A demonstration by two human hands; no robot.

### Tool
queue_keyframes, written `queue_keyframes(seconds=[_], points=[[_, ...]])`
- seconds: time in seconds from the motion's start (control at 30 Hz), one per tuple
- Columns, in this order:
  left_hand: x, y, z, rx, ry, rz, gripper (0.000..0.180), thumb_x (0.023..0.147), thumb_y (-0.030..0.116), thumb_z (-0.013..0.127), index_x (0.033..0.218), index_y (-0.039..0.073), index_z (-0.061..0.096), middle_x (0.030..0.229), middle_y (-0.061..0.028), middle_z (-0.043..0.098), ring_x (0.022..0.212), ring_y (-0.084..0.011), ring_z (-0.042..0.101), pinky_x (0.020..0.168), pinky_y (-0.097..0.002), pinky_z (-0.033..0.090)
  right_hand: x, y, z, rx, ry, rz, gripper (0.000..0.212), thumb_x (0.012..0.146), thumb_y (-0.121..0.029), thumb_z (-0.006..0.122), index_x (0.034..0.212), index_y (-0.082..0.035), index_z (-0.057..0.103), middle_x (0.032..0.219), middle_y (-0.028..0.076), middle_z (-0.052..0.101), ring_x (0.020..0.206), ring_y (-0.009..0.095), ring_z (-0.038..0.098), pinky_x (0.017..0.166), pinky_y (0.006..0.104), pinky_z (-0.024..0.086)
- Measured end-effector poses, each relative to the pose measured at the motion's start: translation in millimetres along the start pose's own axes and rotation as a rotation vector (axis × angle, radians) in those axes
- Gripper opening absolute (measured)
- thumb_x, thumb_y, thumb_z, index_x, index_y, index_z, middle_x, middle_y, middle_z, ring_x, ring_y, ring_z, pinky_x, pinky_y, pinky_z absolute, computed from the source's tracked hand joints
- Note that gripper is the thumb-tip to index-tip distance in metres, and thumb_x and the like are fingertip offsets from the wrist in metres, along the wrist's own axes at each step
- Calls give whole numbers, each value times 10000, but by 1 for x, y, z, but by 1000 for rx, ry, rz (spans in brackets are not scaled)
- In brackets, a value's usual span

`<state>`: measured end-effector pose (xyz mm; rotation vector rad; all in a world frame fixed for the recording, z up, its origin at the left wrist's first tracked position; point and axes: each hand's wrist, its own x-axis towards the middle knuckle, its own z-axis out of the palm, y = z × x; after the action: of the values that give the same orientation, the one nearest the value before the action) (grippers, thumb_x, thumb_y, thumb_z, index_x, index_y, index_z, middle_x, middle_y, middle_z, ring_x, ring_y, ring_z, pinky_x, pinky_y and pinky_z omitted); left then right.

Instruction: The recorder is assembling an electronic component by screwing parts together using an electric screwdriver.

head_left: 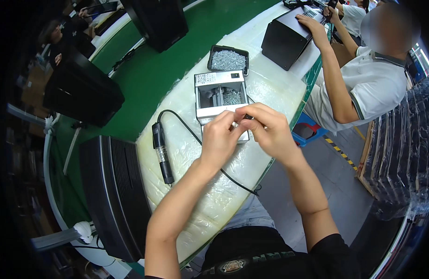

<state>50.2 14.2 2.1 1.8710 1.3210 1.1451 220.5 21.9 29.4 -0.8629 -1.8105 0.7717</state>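
Observation:
My left hand [218, 140] and my right hand [267, 131] meet over the near end of a grey metal screw feeder [206, 113]. Both have their fingertips pinched together. A small dark bit shows between them, too small to make out. Inside the feeder's open top lie loose screws [231, 96] beside a metal rail. Just beyond it stands a black tray [216, 48] heaped with silvery screws. To the left of my hands a black electric screwdriver [164, 160] lies on the plastic-covered table, its cord [189, 128] passing under my wrists.
A large black box-shaped unit [113, 195] stands at the left table edge, and others [82, 88] sit on the green surface beyond. At the far right a co-worker [379, 88] handles a black casing [285, 43]. A blue stool [312, 135] stands below the right table edge.

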Motion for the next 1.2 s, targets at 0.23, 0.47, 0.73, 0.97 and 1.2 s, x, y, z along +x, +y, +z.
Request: queue_keyframes(seconds=[0.23, 0.47, 0.73, 0.97, 1.2], points=[[11, -15, -13, -56, -184, 84, 153, 920, 136, 732, 942, -15, 724, 814, -182, 684, 686, -360, 664, 635, -419, 504, -6, 8, 14, 472, 42, 350, 184, 974, -1, 651, 1142, 40, 714, 961, 91, 742, 682, 83, 611, 616, 243, 511], [46, -1, -34, 24, -533, 135, 202, 938, 190, 720, 947, -11, 734, 777, -241, 660, 728, -439, 644, 637, -433, 503, -20, 2, 82, 92, 703, 171, 158, 931, 57, 687, 1087, 45, 707, 915, 116, 742, 780, 136, 678, 701, 271, 544], [54, 5, -47, -71, -628, -41, 185, 973, 150, 700, 1028, -27, 704, 701, -135, 668, 627, -177, 655, 614, -356, 519, -13, 6, 55, 68, 435, 108, 150, 962, -15, 688, 1099, 47, 693, 946, 128, 730, 823, 185, 706, 714, 295, 558], [20, 10, -68, -127, -202, -56, 173, 863, 92, 785, 955, -34, 712, 777, -97, 623, 638, -160, 579, 605, -319, 471, 17, -20, 41, 203, 114, -11, 168, 978, -1, 636, 1139, 33, 670, 960, 119, 718, 791, 191, 697, 692, 293, 550], [0, -25, -65, -105, -55, -36, 106, 869, -27, 722, 973, -46, 728, 836, -54, 659, 671, -92, 609, 580, -267, 476, 23, -2, 66, 109, 30, -64, 182, 965, 43, 614, 1140, 29, 660, 943, 120, 713, 770, 193, 689, 679, 289, 547]])
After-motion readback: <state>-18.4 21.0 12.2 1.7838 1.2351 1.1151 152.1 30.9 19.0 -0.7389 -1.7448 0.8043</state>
